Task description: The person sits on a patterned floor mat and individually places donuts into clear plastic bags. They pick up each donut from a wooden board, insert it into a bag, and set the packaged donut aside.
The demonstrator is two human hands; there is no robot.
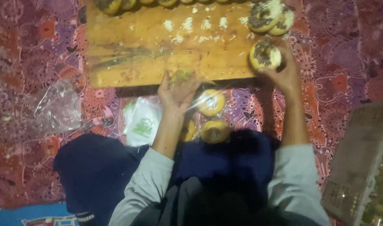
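Gripping a topped donut (pixel 264 55) in my right hand (pixel 283 73) at the wooden board (pixel 158 50) edge, my left hand (pixel 179 90) pinching a clear bag (pixel 206 98), I had three bagged donuts (pixel 212 117) done, several more waiting.

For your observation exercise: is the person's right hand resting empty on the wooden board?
No, the right hand grips a round topped doughnut at the edge of the wooden board.

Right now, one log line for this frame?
left hand: holds clear bag | right hand: holds topped doughnut | wooden board: doughnuts, shreds
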